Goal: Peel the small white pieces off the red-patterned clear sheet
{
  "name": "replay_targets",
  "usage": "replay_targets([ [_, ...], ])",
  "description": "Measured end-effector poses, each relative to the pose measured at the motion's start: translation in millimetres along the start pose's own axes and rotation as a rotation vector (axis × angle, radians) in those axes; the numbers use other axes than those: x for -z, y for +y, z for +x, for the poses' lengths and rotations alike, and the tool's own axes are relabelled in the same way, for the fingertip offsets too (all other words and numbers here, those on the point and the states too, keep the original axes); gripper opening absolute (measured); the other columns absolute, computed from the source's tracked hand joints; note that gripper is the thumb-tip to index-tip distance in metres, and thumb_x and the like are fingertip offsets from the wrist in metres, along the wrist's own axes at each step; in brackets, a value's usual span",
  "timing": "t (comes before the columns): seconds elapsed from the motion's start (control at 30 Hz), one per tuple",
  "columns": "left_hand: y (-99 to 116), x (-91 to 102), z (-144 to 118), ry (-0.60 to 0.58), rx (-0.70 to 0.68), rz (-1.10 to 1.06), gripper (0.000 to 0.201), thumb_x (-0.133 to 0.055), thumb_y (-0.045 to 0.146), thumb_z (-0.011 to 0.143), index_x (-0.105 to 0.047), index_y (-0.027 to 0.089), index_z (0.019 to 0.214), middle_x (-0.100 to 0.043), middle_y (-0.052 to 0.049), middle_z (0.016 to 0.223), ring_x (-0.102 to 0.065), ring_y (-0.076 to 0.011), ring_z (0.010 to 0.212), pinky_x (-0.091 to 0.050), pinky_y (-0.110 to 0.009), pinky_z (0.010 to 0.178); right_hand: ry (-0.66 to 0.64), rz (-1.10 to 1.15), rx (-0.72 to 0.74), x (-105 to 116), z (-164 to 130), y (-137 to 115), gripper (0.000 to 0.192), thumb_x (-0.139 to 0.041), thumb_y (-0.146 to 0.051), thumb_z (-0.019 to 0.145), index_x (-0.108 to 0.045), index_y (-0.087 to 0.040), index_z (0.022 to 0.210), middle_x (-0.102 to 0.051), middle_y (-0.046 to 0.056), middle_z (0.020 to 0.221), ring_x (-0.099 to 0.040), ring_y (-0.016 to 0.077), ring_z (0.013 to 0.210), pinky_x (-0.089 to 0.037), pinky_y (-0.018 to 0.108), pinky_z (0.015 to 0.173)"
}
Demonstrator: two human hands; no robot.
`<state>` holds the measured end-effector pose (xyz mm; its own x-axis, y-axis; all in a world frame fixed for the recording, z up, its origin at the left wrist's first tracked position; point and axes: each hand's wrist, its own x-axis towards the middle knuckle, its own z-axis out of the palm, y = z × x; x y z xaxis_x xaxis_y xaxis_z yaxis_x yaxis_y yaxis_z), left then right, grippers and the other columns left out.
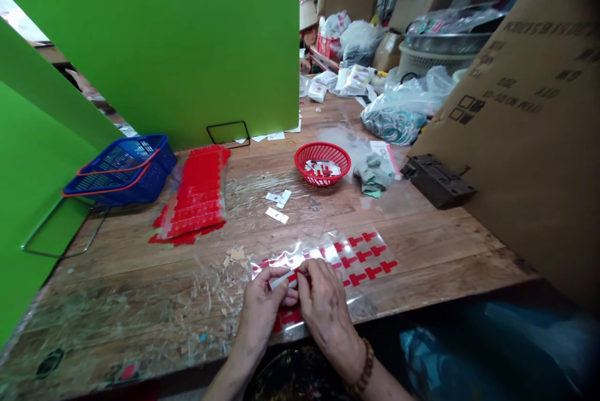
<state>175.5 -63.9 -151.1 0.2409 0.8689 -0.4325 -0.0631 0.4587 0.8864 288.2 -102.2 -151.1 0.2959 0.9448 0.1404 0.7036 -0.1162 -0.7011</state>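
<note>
Both hands meet over a clear sheet point(363, 256) bearing rows of red T-shaped stickers, near the table's front edge. Between thumb and fingers, my left hand point(262, 310) pinches a small white card strip point(280, 280). A red sticker point(292, 276) shows at the strip's right end, where the closed fingertips of my right hand point(325, 304) grip it; the exact contact is partly hidden. Beyond the hands lie several loose white cards point(277, 215). A round red basket point(323, 150) farther back holds white pieces with red on them.
Red sticker sheets point(201, 182) are stacked at left beside a blue basket point(122, 185). A grey-green cloth point(374, 173) and a dark metal block point(438, 181) lie right. Green panels point(187, 32) and a cardboard box point(525, 138) border the table; bagged goods point(398, 113) sit behind.
</note>
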Motion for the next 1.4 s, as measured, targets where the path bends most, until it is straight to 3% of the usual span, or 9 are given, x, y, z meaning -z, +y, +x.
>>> replay_targets([
  [0.13, -0.5, 2.1, 0.4, 0.022, 0.014, -0.002, 0.031, -0.069, 0.029, 0.067, -0.057, 0.011, 0.089, -0.07, -0.006, 0.06, -0.066, -0.0159, 0.054, -0.053, -0.025, 0.058, -0.015, -0.011, 0.01, 2.9, 0.6, 2.0, 0.011, -0.041, -0.02, 0.087, -0.052, -0.02, 0.091, -0.054, 0.008, 0.09, -0.051, 0.0224, 0.083, -0.039, 0.037, 0.077],
  [0.27, -0.7, 8.4, 0.1, 0.029, 0.065, -0.043, 0.034, -0.07, 0.028, 0.066, -0.056, 0.01, 0.091, -0.07, -0.008, 0.06, -0.066, -0.0158, 0.055, -0.053, -0.023, 0.059, 0.002, 0.139, -0.019, 8.3, 8.8, 14.1, 0.021, -0.046, -0.023, 0.085, -0.048, -0.019, 0.106, -0.055, 0.008, 0.094, -0.052, 0.0218, 0.085, -0.042, 0.035, 0.076],
  [0.33, 0.2, 10.6, -0.2, 0.028, 0.09, -0.066, 0.034, -0.07, 0.027, 0.066, -0.056, 0.01, 0.092, -0.07, -0.008, 0.061, -0.067, -0.0159, 0.055, -0.053, -0.023, 0.059, -0.058, 0.248, -0.056, 12.4, 13.4, 18.4, 0.014, -0.041, -0.022, 0.087, -0.051, -0.02, 0.098, -0.057, 0.004, 0.084, -0.053, 0.0178, 0.075, -0.043, 0.03, 0.069],
  [0.47, 3.6, 10.3, -1.3, 0.03, 0.111, -0.09, 0.032, -0.07, 0.024, 0.066, -0.056, 0.01, 0.091, -0.07, -0.008, 0.062, -0.066, -0.0153, 0.055, -0.053, -0.023, 0.059, -0.174, 0.392, -0.099, 16.9, 17.3, 15.6, 0.019, -0.035, -0.026, 0.091, -0.053, -0.021, 0.087, -0.054, -0.002, 0.067, -0.051, 0.013, 0.061, -0.04, 0.023, 0.059],
  [0.7, 9.0, 7.7, -8.0, -0.03, 0.119, -0.11, 0.032, -0.07, 0.025, 0.066, -0.058, 0.01, 0.091, -0.068, -0.005, 0.06, -0.066, -0.0153, 0.057, -0.053, -0.022, 0.058, -0.28, 0.59, -0.155, 3.8, 16.4, 12.3, 0.018, -0.049, -0.03, 0.084, -0.05, -0.018, 0.071, -0.048, -0.005, 0.057, -0.045, 0.0084, 0.05, -0.035, 0.018, 0.048],
  [0.97, 11.7, 8.0, -8.6, -0.021, 0.109, -0.126, 0.028, -0.071, 0.024, 0.064, -0.059, 0.011, 0.086, -0.068, -0.005, 0.059, -0.066, -0.0154, 0.056, -0.052, -0.022, 0.058, -0.467, 0.849, -0.278, 2.3, 18.9, 24.8, 0.027, -0.046, -0.04, 0.085, -0.05, -0.017, 0.073, -0.052, -0.006, 0.048, -0.048, 0.0082, 0.042, -0.037, 0.018, 0.045],
  [1.3, 0.9, 8.7, 1.1, 0.016, 0.148, -0.198, 0.032, -0.07, 0.033, 0.065, -0.061, 0.014, 0.09, -0.068, -0.005, 0.065, -0.067, -0.0175, 0.059, -0.052, -0.025, 0.058, -0.542, 0.808, -0.261, 14.2, 32.2, 34.1, 0.024, -0.056, -0.04, 0.079, -0.054, -0.015, 0.078, -0.059, -0.003, 0.058, -0.052, 0.0078, 0.042, -0.038, 0.017, 0.043],
  [1.4, -6.2, 10.8, 7.5, 0.052, 0.128, -0.232, 0.037, -0.071, 0.035, 0.065, -0.059, 0.014, 0.093, -0.069, -0.008, 0.075, -0.068, -0.0184, 0.065, -0.053, -0.027, 0.062, -0.428, 0.734, -0.194, 31.4, 63.7, 40.6, 0.024, -0.058, -0.038, 0.077, -0.055, -0.015, 0.072, -0.058, -0.002, 0.051, -0.051, 0.0085, 0.04, -0.037, 0.018, 0.041],
])
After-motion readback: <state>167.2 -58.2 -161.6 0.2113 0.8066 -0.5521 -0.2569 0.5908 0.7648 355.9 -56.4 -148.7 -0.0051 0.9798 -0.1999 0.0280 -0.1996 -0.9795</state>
